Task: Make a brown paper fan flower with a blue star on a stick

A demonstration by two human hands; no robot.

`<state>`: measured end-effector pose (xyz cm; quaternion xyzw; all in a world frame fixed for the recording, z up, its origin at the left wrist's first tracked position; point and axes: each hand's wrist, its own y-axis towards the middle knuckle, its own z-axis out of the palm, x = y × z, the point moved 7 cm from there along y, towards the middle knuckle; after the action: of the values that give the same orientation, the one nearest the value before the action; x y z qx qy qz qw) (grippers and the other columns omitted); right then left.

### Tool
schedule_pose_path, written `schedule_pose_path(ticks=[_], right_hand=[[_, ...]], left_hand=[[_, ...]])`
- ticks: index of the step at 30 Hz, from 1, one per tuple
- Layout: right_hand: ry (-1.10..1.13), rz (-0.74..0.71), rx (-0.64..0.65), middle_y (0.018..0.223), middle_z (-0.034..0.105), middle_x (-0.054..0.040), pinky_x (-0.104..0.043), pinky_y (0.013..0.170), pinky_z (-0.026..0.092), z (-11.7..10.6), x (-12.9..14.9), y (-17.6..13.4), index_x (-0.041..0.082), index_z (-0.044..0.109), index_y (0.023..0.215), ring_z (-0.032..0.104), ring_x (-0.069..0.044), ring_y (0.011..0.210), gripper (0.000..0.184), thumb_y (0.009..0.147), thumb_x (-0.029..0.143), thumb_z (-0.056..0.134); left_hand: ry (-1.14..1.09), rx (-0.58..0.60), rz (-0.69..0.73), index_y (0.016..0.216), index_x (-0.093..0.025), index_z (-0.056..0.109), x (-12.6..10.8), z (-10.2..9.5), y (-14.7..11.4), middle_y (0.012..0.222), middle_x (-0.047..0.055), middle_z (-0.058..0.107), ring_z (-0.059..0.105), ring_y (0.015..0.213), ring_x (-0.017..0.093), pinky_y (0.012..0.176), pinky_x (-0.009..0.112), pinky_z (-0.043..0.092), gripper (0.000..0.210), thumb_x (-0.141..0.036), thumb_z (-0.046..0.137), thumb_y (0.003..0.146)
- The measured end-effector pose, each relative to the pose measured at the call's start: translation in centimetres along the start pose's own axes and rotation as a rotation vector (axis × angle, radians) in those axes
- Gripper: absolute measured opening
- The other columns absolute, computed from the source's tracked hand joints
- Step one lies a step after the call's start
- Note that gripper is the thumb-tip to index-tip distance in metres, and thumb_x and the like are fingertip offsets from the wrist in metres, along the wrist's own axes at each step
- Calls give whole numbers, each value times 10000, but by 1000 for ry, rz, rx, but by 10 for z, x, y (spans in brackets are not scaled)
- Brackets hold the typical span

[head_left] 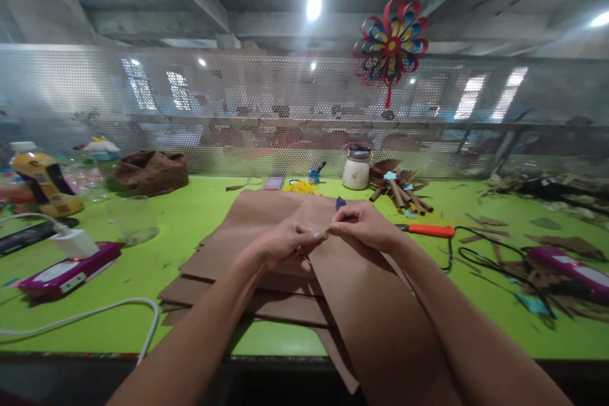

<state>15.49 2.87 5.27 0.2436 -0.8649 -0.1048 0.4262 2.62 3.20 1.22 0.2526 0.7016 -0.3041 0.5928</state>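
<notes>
My left hand (290,241) and my right hand (359,223) meet over a long sheet of brown paper (375,304). Both pinch its narrow far end between thumb and fingers, at almost the same spot. From there the sheet runs toward me and over the table's front edge between my forearms. Beneath lies a loose stack of wide brown paper sheets (228,235), their edges fanned at the left. A small dark blue item (340,203) shows just behind my right hand; I cannot make out its kind.
On the green table (276,337), an orange-handled tool (431,230) with a black cord lies right. Purple power strips (71,269) sit at both sides. Behind stand a white jar (356,168), rolled brown paper tubes (399,193) and a brown cloth bundle (151,171). A clear cup (136,222) stands left.
</notes>
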Motion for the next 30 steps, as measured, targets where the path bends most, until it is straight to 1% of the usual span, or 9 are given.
schedule_pose_path(ticks=[3, 7, 10, 15, 19, 25, 28, 30], right_hand=[[43, 6, 14, 647, 616, -18, -225, 576, 396, 1, -5, 0, 140, 656, 685, 518, -122, 619, 188, 708, 314, 590], [68, 9, 36, 654, 615, -14, -222, 583, 389, 4, -7, 0, 140, 652, 693, 519, -118, 619, 187, 714, 314, 588], [68, 20, 57, 647, 608, -10, -220, 577, 383, 6, -8, -1, 137, 649, 695, 510, -113, 610, 177, 708, 305, 593], [122, 60, 70, 611, 578, 2, -213, 544, 359, 7, -11, -1, 134, 639, 685, 479, -99, 569, 188, 699, 317, 601], [136, 56, 45, 607, 569, 5, -212, 541, 349, 5, -11, -1, 131, 641, 687, 467, -95, 565, 203, 694, 331, 604], [115, 52, 5, 605, 572, 0, -211, 531, 355, 3, -11, 1, 124, 647, 681, 470, -95, 557, 216, 699, 333, 594], [62, 7, -31, 634, 603, -13, -220, 564, 379, 2, -7, 1, 128, 653, 679, 504, -112, 600, 197, 708, 312, 589], [33, -32, -35, 650, 618, -18, -223, 584, 390, 3, -1, 1, 132, 655, 688, 522, -120, 623, 181, 721, 293, 581]], left_hand=[[45, -25, 3, 540, -137, 489, -2, -1, -2, 513, -42, 360, 370, 487, 69, 508, 263, 458, 400, -498, 586, 683], [92, 2, 21, 530, -141, 472, -5, 0, -3, 498, -50, 355, 361, 475, 65, 521, 277, 469, 391, -479, 574, 697], [141, 12, 22, 528, -140, 463, -7, 2, -4, 486, -53, 359, 365, 461, 62, 514, 270, 466, 389, -467, 557, 716], [252, -21, 56, 565, -121, 509, -10, 1, -3, 501, -37, 424, 425, 467, 67, 497, 239, 437, 385, -469, 554, 722], [206, -52, 46, 594, -112, 538, -7, -2, -1, 529, -20, 469, 443, 486, 77, 493, 240, 431, 365, -459, 591, 691], [213, -114, 84, 531, -121, 512, -13, -5, 0, 473, -9, 489, 460, 465, 85, 490, 227, 389, 340, -408, 578, 702], [168, -92, 79, 544, -125, 504, -14, -3, -1, 486, -5, 488, 465, 478, 89, 495, 224, 365, 331, -401, 558, 718], [131, -102, 84, 548, -129, 487, -14, -3, -2, 495, -14, 452, 428, 473, 80, 486, 222, 344, 363, -437, 527, 735]])
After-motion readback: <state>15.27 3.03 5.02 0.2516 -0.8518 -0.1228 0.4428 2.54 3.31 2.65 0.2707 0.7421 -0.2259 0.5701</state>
